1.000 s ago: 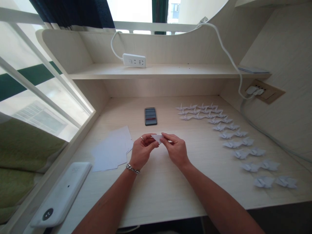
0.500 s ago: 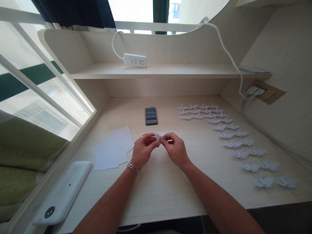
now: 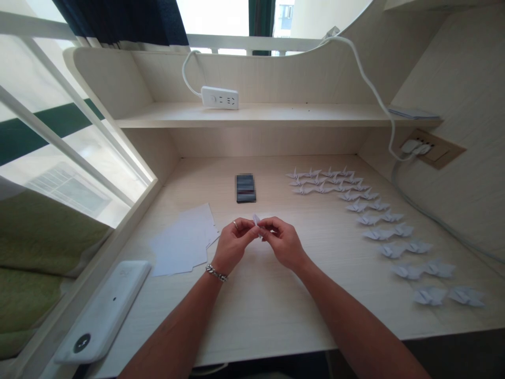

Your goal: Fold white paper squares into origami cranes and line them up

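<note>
left hand (image 3: 232,245), right hand (image 3: 284,245), apparently pinching paper (image 3: 256,219)

Phone (image 3: 245,188), power strip (image 3: 220,98), wall socket (image 3: 430,149)

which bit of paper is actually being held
The small folded piece pinched between the left hand and right hand; the flat sheets and the folded cranes lie untouched on the desk.

Daylight floods from the window (image 3: 213,16) well beyond the grip, blown out to white — the desk (image 3: 252,305) is evenly bright. Left hand (image 3: 232,243), right hand (image 3: 284,243) and the folded paper (image 3: 256,219) they pinch are sharp, with soft shadows beneath. Edges bow fisheye-style; the phone (image 3: 245,188) just beyond is pixelated.
</note>
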